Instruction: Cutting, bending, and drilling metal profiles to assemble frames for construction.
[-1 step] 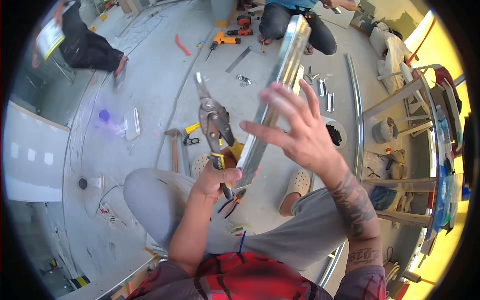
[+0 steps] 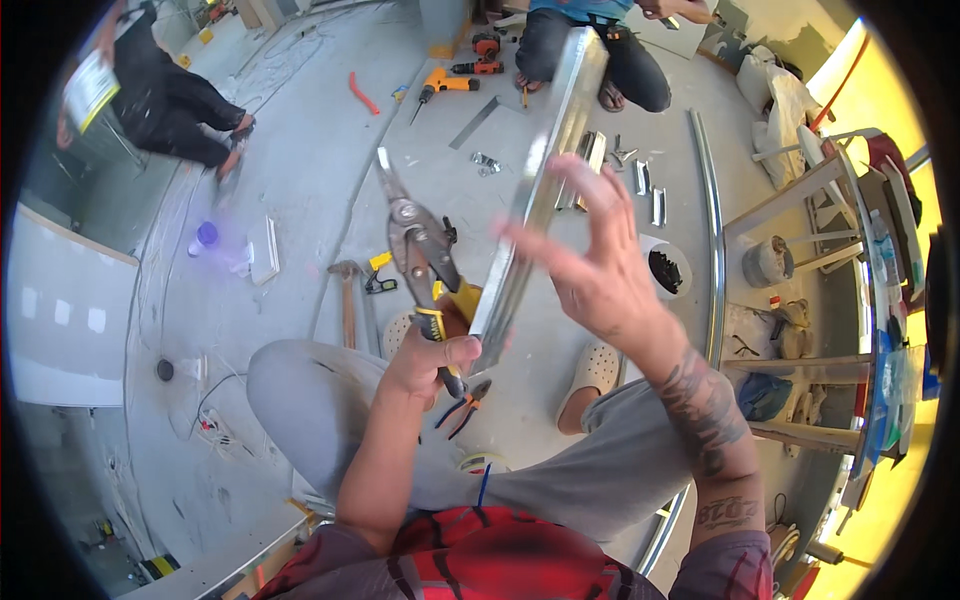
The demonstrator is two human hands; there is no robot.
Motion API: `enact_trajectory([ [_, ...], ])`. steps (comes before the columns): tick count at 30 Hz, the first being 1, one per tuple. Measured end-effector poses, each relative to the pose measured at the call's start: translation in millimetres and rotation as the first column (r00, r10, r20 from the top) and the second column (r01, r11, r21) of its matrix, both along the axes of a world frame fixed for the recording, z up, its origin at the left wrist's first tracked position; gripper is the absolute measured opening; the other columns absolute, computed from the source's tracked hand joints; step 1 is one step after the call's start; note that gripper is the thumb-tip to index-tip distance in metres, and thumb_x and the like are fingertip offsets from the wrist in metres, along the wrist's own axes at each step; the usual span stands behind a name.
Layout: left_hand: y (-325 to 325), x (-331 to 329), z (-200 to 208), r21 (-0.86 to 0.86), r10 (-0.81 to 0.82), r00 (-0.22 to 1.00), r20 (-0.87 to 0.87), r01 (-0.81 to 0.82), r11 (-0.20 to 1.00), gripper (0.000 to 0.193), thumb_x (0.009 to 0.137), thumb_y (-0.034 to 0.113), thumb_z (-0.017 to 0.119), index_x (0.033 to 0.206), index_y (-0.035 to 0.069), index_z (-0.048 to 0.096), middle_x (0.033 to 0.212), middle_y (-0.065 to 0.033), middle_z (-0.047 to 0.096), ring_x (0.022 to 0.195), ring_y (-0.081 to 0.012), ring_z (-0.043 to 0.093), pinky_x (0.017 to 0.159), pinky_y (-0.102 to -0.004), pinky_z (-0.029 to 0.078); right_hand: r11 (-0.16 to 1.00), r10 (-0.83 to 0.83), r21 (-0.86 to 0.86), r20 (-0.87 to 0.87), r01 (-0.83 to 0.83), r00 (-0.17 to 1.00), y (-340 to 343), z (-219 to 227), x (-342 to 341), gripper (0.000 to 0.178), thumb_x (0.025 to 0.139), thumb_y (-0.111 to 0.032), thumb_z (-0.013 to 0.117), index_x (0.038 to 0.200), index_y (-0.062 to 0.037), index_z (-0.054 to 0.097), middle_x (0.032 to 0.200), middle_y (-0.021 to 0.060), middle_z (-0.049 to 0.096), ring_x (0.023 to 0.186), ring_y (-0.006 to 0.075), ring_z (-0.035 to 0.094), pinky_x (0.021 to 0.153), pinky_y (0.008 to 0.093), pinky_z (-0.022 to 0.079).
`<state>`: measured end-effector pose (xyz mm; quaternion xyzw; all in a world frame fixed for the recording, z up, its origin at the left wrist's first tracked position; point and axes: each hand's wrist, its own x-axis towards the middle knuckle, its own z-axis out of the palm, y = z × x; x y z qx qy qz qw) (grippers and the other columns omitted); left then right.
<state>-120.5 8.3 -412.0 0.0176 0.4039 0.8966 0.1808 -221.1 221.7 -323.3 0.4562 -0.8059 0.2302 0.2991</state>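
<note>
Your left hand (image 2: 432, 360) grips the snips (image 2: 410, 228), tips away from you, and the near end of the channel (image 2: 557, 128). Your right hand (image 2: 608, 265), blurred, fingers spread, overlaps the channel's right side; contact unclear. Floor (image 2: 300, 190): pliers (image 2: 471, 402) just below your left hand, hammer (image 2: 349, 312) to its left, drill (image 2: 448, 84) well beyond. Another person (image 2: 645, 70) squats past the channel's far end.

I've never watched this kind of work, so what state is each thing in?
Left hand: closed around snips and metal profile
Right hand: open, blurred
Snips: handles spread
Metal profile: raised, tilted
Pliers: handles spread
Hammer: lying on the floor
Orange drill: lying on its side
White bucket: uncovered, black pieces inside
</note>
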Motion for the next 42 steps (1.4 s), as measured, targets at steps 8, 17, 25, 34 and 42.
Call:
enact_trajectory([
  [8,14.4,7.4,-10.8,-0.318,0.272,0.943,-0.19,-0.321,0.892,0.047,0.087,0.012,0.077,0.127,0.001,0.054,0.108,-0.0051,0.066,0.097,-0.0139,0.062,0.087,-0.0313,0.05,0.926,0.376,-0.372,0.924,0.064,-0.07,-28.8,-57.9,28.4,0.056,0.096,-0.028,0.071,0.136,0.0031,0.047,0.119,0.0131,0.059,0.116,0.0203,0.056,0.098,0.0358,0.048],
  [17,20.9,4.2,-57.8,-0.645,0.188,0.872,-0.453,-0.466,0.606,0.062,0.077,-0.002,0.067,0.137,0.002,0.052,0.128,-0.0094,0.06,0.123,-0.0207,0.055,0.107,-0.0367,0.041,0.993,-0.036,-0.02,0.881,0.113,0.472,32.0,20.7,-21.7,0.06,0.095,-0.047,0.067,0.123,0.0045,0.056,0.083,0.014,0.066,0.076,0.0226,0.063,0.07,0.0364,0.049],
  [25,43.8,8.1,-46.9,-0.717,0.031,0.919,-0.393,-0.328,0.615,0.065,0.077,0.001,0.07,0.139,0.002,0.05,0.129,-0.0099,0.062,0.124,-0.022,0.056,0.11,-0.0371,0.039,0.996,0.049,0.011,0.747,-0.086,0.663,47.7,31.3,-16.3,0.054,0.092,-0.035,0.072,0.122,0.0073,0.057,0.082,0.0186,0.063,0.073,0.031,0.062,0.07,0.0387,0.049],
  [34,49.3,9.1,-48.5,-0.618,0.011,0.912,-0.41,-0.287,0.732,0.07,0.077,0.006,0.072,0.142,0.002,0.048,0.135,-0.0109,0.057,0.129,-0.023,0.05,0.112,-0.0378,0.036,0.989,0.076,0.045,0.678,-0.144,0.731,52.7,29.0,-15.0,0.05,0.088,-0.036,0.075,0.113,0.0053,0.06,0.074,0.0178,0.063,0.066,0.0361,0.063,0.063,0.042,0.049],
  [42,44.0,9.8,-38.6,-0.618,-0.015,0.889,-0.458,-0.307,0.724,0.072,0.077,0.008,0.072,0.144,-0.001,0.046,0.139,-0.0126,0.054,0.131,-0.0242,0.048,0.113,-0.038,0.034,0.987,0.055,0.077,0.674,-0.144,0.737,45.5,33.7,-13.7,0.052,0.087,-0.038,0.076,0.111,0.0055,0.061,0.075,0.02,0.064,0.069,0.0385,0.064,0.064,0.0427,0.05],
])
